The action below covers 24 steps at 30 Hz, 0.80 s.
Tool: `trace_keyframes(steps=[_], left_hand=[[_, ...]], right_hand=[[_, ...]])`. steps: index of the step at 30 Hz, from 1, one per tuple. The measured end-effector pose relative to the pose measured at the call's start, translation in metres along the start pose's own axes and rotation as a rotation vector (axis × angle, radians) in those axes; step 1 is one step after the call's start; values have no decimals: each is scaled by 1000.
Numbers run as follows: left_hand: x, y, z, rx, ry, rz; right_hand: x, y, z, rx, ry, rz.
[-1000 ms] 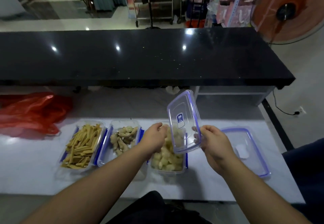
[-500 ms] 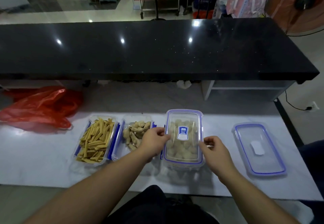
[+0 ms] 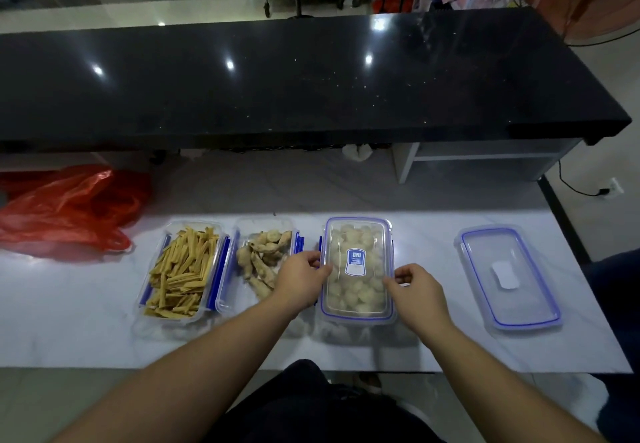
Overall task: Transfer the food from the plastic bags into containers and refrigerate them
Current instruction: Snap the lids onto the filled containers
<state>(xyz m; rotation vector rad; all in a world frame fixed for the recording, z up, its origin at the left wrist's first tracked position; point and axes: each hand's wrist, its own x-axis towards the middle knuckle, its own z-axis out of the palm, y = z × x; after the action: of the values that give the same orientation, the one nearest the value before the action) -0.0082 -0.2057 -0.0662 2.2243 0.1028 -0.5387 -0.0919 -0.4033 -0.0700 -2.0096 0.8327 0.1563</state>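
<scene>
Left hand (image 3: pixel 300 278) and right hand (image 3: pixel 415 286) pinched lid (image 3: pixel 356 266) edges, frame centre; advised seating flat on fishball container (image 3: pixel 356 321), then snapping clips.

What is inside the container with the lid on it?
Through the clear lid, the container shows pale round food pieces. The blue label hides those beneath it; how deep they lie cannot be seen.
</scene>
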Motion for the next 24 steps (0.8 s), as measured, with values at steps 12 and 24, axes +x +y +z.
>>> trace_keyframes(steps=[12, 24], left_hand=[[8, 5, 2, 191, -54, 12], [11, 29, 9, 62, -112, -93]], right_hand=[[8, 1, -3, -31, -32, -29], [30, -1, -22, -110, -114, 30]])
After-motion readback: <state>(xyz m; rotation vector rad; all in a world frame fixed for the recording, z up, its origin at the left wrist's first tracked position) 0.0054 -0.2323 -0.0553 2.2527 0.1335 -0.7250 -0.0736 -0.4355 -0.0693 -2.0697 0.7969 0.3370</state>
